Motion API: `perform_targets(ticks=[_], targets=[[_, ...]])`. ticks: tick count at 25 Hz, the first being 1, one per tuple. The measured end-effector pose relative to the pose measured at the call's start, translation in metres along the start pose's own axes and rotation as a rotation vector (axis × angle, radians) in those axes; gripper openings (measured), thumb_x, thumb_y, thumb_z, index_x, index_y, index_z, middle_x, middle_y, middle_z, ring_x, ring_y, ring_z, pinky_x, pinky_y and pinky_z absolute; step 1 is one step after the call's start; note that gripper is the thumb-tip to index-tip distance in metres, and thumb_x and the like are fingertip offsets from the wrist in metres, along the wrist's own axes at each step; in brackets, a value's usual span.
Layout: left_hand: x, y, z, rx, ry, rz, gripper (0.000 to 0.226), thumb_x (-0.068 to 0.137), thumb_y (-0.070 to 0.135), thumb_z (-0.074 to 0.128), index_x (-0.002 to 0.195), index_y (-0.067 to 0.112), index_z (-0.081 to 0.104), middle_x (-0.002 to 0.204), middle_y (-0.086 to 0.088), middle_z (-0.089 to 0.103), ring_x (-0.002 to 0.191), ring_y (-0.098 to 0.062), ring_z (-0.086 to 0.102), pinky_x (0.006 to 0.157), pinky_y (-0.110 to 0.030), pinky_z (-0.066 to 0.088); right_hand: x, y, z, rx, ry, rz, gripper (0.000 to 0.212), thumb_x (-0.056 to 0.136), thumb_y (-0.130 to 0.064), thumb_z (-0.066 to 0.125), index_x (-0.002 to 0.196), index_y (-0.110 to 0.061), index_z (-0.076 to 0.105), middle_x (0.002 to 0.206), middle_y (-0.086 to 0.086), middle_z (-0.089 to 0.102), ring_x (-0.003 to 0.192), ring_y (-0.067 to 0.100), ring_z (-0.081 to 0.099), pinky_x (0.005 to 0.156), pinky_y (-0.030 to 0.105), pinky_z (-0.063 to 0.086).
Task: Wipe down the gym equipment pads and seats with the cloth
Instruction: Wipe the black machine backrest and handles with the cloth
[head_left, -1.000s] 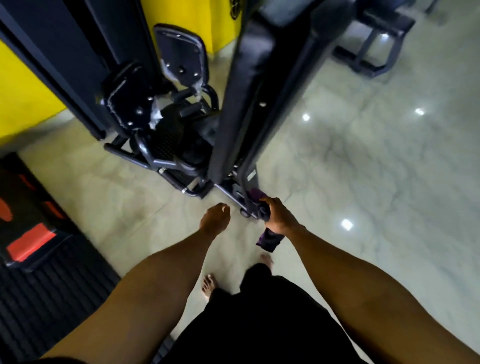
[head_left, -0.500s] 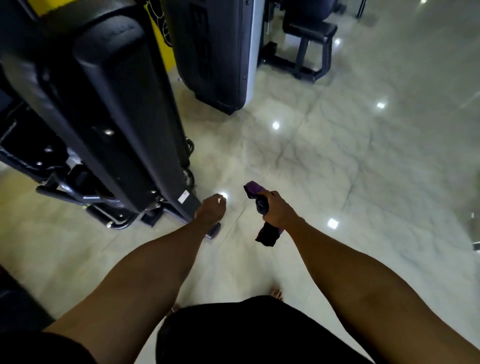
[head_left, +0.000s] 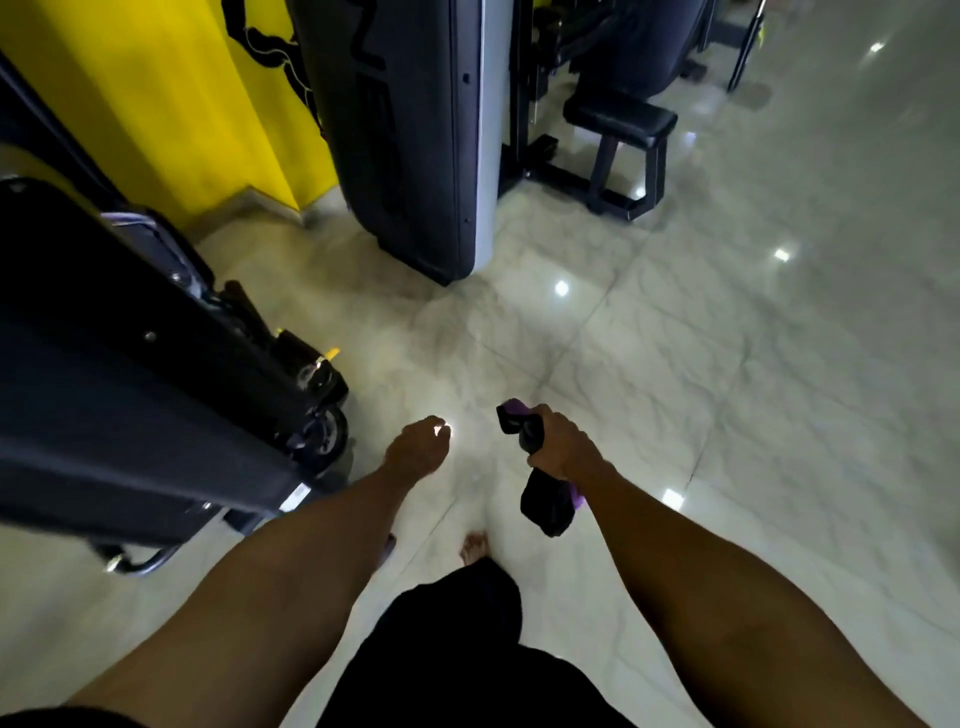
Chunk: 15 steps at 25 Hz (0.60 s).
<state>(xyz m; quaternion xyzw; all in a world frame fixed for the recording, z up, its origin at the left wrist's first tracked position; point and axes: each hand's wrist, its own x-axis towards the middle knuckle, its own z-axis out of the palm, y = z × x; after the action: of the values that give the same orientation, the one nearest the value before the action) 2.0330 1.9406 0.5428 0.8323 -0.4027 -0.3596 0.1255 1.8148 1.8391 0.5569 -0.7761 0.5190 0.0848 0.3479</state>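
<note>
Got my right hand (head_left: 563, 447) fisted round the middle of the limp purple-and-black fabric cloth (head_left: 546, 505), 2 ends flopping out, well short of the black padded bench seat (head_left: 621, 120). Light, soft stuff I reckon; bunch it mid-length. My left hand (head_left: 418, 449) hangs loosely curled, empty.

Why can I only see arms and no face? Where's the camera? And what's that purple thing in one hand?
The camera is worn on the person's head and looks down, so you see what they see: their own arms. The right hand grips a crumpled purple-and-black cloth for wiping. The left hand holds nothing and hangs loosely curled. Below is a shiny pale tiled floor. On the left is a gym machine's big black pad; further ahead stands a small black padded bench.
</note>
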Motion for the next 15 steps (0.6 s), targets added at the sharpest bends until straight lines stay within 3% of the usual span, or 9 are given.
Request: perform_targets(ticks=[4, 8, 15], targets=[[0.081, 0.044, -0.045, -0.028, 0.006, -0.029, 0.054, 0.099, 0.049, 0.034, 0.143, 0.021, 0.051, 0.149, -0.009, 0.049, 0.136, -0.030, 0.046, 0.113, -0.036, 0.033, 0.087, -0.024, -0.059, -0.025, 0.015, -0.064, 0.067, 0.079, -0.017, 0.073, 0.137, -0.025, 0.043, 0.124, 0.008, 0.057, 0.108, 0.035, 0.062, 0.085, 0.044, 0.053], [0.145, 0.077, -0.095, -0.100, 0.136, -0.086, 0.041, 0.104, 0.040, 0.039, 0.138, 0.023, 0.055, 0.143, -0.009, 0.055, 0.129, -0.033, 0.050, 0.106, -0.038, 0.040, 0.170, -0.062, -0.114, -0.059, 0.010, -0.157, 0.059, 0.080, -0.013, 0.072, 0.133, -0.020, 0.047, 0.122, 0.009, 0.059, 0.107, 0.035, 0.063, 0.081, 0.041, 0.054], [0.239, 0.099, -0.145, -0.196, 0.277, -0.287, 0.040, 0.104, 0.037, 0.036, 0.134, 0.021, 0.056, 0.142, -0.012, 0.054, 0.128, -0.035, 0.050, 0.102, -0.037, 0.041, 0.328, -0.132, -0.168, -0.171, -0.109, -0.359, 0.052, 0.080, -0.021, 0.074, 0.125, -0.021, 0.050, 0.118, 0.009, 0.062, 0.107, 0.036, 0.064, 0.088, 0.044, 0.054]])
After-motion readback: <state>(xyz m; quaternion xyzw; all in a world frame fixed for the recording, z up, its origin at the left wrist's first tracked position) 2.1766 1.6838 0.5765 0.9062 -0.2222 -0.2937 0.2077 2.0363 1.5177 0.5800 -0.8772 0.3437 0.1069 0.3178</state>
